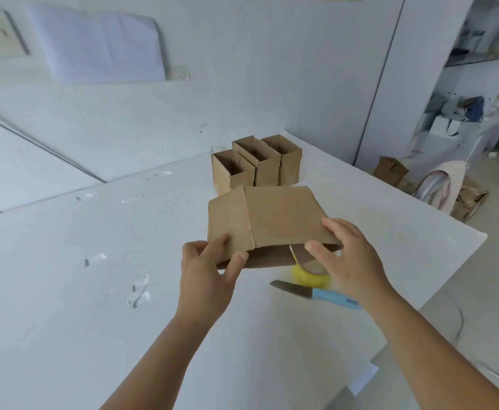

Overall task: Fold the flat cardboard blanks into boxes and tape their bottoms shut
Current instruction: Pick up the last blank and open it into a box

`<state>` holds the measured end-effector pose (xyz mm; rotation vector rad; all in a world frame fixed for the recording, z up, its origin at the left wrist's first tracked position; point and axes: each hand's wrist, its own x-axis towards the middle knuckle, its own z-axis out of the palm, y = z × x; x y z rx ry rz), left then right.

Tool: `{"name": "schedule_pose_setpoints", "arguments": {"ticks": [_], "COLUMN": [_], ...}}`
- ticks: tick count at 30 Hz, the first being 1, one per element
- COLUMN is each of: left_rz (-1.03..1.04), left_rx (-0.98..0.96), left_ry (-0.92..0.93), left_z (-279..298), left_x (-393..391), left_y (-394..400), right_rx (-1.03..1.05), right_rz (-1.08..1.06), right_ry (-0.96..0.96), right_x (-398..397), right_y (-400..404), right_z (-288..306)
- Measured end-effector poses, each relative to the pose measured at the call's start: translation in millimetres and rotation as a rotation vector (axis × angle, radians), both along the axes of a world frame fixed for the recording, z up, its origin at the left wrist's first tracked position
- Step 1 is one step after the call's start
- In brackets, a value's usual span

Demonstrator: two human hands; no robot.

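Both hands are working the cardboard blank [272,223] just above the white table [94,291], near its right side. The left hand [207,273] is pinching the blank's near left corner, thumb on top and fingers curled underneath. The right hand [346,261] is gripping the near right edge, fingers lying over the top panel. Below the blank, a yellow tape roll [304,275] and a blue-handled knife [316,292] are lying on the table. Farther back, three folded boxes [257,164] are standing together, open tops up.
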<state>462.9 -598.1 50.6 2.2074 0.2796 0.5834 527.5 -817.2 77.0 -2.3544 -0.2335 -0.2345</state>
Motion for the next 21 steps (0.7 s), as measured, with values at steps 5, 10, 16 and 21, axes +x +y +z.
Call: {"name": "schedule_pose_setpoints", "arguments": {"ticks": [5,10,16,21], "left_rz": [0.070,0.247,0.453,0.538], "left_rx": [0.045,0.076,-0.018,0.002], "left_ry": [-0.061,-0.048,-0.026,0.045], "left_z": [11,25,42,41], "left_x": [14,13,7,-13], "left_y": [-6,-20,-54,-76], "right_rx": [0.096,0.232,0.426,0.460], "right_rz": [0.109,0.293,0.495,0.709], "right_ry": [-0.040,0.004,0.132,0.252], "right_x": [32,62,85,80], "right_y": [13,18,15,9], "right_z": [5,13,26,27]}}
